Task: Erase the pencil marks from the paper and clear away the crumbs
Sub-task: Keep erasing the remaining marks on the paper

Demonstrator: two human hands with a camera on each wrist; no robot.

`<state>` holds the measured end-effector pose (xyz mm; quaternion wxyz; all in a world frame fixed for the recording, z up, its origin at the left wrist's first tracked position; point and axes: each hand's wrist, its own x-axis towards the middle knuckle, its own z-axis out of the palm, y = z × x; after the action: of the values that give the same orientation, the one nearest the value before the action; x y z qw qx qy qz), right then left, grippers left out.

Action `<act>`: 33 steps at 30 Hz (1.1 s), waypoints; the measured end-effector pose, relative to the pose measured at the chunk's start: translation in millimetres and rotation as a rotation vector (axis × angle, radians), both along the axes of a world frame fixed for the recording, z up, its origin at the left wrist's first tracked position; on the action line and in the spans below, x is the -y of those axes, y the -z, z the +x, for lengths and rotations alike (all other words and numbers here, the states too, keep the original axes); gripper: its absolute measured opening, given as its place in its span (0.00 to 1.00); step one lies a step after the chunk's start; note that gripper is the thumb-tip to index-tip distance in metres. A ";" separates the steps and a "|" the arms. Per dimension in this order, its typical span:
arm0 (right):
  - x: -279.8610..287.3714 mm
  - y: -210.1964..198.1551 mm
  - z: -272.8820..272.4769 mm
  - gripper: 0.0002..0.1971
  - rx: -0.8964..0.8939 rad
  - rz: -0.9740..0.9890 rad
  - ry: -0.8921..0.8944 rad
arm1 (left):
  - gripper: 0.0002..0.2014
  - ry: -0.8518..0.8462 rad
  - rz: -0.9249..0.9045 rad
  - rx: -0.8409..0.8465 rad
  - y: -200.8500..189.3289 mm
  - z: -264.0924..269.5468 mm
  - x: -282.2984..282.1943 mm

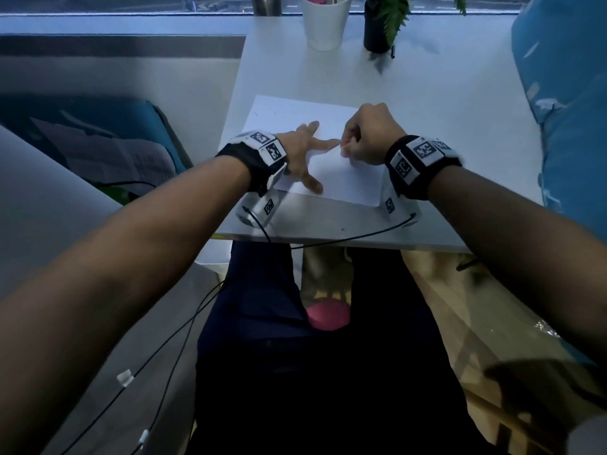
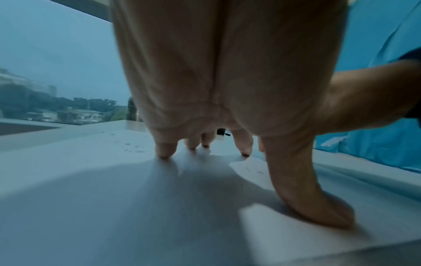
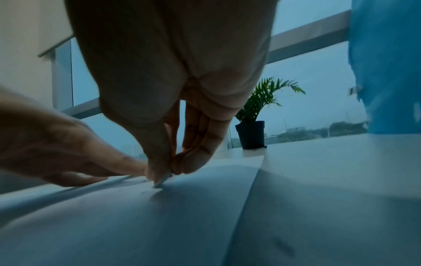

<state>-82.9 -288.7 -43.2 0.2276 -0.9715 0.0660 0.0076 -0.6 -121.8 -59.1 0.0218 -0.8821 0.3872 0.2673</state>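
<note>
The right hand [image 1: 368,136] was bunched knuckles-up over the middle of the paper [image 1: 341,178], thumb and fingertips pinched on a small pale eraser [image 3: 162,180] whose lower tip touched the sheet (only a sliver of it showed below the fingers [image 3: 200,154] in the right wrist view). The wrist was raised, so the hand pointed steeply down at the page.

The left hand [image 1: 303,152] lay spread and flat-fingered on the paper's left part, holding nothing; its fingertips [image 2: 164,153] and its thumb [image 2: 318,207] pressed the sheet down, with the palm arched clear of the surface. Its forefinger reached toward the right hand and ended just beside the eraser.

The paper lay on the white counter [image 1: 443,178], near the front edge, turned slightly askew. Faint grey specks, crumbs [image 2: 134,146] or pencil marks (too blurred to tell which), dotted the sheet beyond the left fingertips.

At the counter's far edge stood a white cup [image 1: 325,23] and a small potted plant [image 1: 381,26] in a dark pot. A blue cloth [image 1: 565,93] hung along the right side.
</note>
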 end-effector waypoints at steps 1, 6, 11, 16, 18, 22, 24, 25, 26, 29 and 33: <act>-4.1 2.8 -5.1 0.05 0.007 0.011 -0.021 | 0.56 0.025 0.041 0.007 -3.4 -0.2 3.0; -5.9 2.6 -16.0 0.08 -0.036 0.024 -0.130 | 0.56 0.089 0.200 0.047 -14.5 -3.4 14.2; -12.2 2.6 -18.2 0.09 -0.020 0.041 -0.070 | 0.57 0.111 0.223 0.078 -16.1 -6.7 14.3; -5.8 0.4 -18.6 0.07 -0.041 0.058 0.003 | 0.58 0.115 0.257 0.114 -13.4 -7.8 16.0; -5.8 4.3 -16.3 0.09 -0.008 0.096 0.050 | 0.59 0.109 0.273 0.118 -14.5 -8.5 16.2; -24.2 8.2 -27.7 0.14 -0.089 0.032 -0.139 | 0.57 0.106 0.265 0.068 -20.5 -9.4 15.6; -6.4 3.1 -20.7 0.13 -0.057 0.081 0.003 | 0.59 0.098 0.274 0.081 -20.1 -11.2 17.5; -0.3 1.7 -17.9 0.12 -0.041 0.106 0.071 | 0.60 0.096 0.278 0.089 -20.0 -12.1 18.3; -1.2 3.2 -18.3 0.11 -0.019 0.109 0.079 | 0.60 0.098 0.279 0.089 -19.9 -12.8 18.3; -27.9 14.7 -26.2 0.18 -0.059 0.069 -0.072 | 0.58 0.109 0.260 0.040 -22.1 -10.1 15.4; -1.6 3.9 -15.5 0.10 -0.067 0.167 0.115 | 0.60 0.116 0.277 0.068 -23.1 -14.9 17.6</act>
<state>-98.4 -287.2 -47.1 0.3057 -0.9428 0.1286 0.0326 -15.5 -139.4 -36.0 0.1721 -0.8553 0.3960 0.2864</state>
